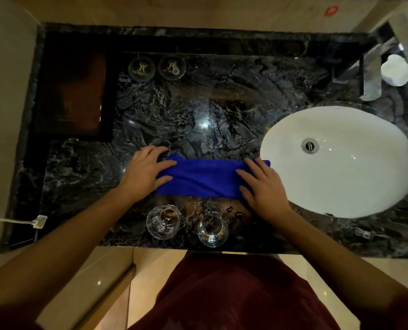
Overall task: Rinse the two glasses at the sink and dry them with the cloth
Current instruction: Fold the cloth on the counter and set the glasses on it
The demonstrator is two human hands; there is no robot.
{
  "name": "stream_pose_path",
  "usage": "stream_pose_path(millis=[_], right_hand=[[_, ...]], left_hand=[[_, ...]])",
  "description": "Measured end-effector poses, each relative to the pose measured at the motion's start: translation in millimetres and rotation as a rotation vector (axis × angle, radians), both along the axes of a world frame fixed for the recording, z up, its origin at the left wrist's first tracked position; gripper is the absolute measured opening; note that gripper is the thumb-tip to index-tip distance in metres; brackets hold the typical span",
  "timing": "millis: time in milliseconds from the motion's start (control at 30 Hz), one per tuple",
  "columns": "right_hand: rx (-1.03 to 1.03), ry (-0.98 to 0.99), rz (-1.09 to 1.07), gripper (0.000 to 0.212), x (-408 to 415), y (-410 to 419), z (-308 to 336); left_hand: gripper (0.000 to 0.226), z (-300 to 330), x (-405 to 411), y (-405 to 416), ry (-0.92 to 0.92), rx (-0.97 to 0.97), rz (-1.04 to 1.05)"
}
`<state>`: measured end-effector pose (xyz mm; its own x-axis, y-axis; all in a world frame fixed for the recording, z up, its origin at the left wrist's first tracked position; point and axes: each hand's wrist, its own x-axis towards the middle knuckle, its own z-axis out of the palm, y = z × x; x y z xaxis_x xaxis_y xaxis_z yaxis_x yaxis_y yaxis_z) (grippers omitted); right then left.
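A folded blue cloth lies flat on the dark marble counter, left of the white oval sink. My left hand rests on the cloth's left end, fingers spread over its edge. My right hand lies flat on the right end. Two clear glasses stand upright near the counter's front edge: one below the cloth's left part, the other just right of it. Neither hand touches a glass.
Two round coasters lie at the back of the counter. A dark tray sits at the back left. A chrome faucet and a white dish are at the back right. A white cable plug lies at the left edge.
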<state>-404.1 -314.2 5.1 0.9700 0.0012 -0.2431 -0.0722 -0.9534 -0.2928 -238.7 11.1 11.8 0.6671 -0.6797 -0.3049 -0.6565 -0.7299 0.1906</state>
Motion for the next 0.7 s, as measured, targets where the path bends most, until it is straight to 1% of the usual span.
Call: stream_pose_path(millis=[133, 233, 333, 400, 467, 500, 600, 700], right_hand=[[-0.095, 0.078, 0.029, 0.056, -9.5, 0.4, -7.5], [-0.112, 0.110, 0.023, 0.058, -9.8, -0.7, -5.2], [-0.024, 0.110, -0.019, 0.062, -6.3, 2.2, 7.8], [0.113, 0.039, -0.003, 0.064, -7.7, 5.5, 23.0], [0.263, -0.030, 0.060, 0.064, -12.9, 11.6, 38.6], [0.310, -0.043, 0.118, 0.066, -17.3, 15.8, 45.8], [0.356, -0.009, 0.298, 0.078, -30.5, 33.2, 61.5], [0.267, 0.069, 0.414, 0.095, -42.2, 49.5, 64.1]], left_hand=[[0.054, -1.4, 1.9, 11.1, -0.018, 0.071, -0.045], [0.067, 1.5, -4.3, 18.3, 0.017, 0.080, 0.021], [0.069, 9.2, -14.7, 21.7, 0.047, 0.001, 0.139], [0.065, 19.0, -26.0, 24.0, 0.061, -0.137, 0.220], [0.065, 31.4, -41.6, 24.1, 0.076, -0.290, 0.251], [0.066, 37.7, -52.0, 23.3, 0.092, -0.329, 0.242], [0.079, 47.1, -88.5, 23.6, 0.153, -0.293, 0.201], [0.092, 45.5, -117.9, 26.8, 0.166, -0.210, 0.174]])
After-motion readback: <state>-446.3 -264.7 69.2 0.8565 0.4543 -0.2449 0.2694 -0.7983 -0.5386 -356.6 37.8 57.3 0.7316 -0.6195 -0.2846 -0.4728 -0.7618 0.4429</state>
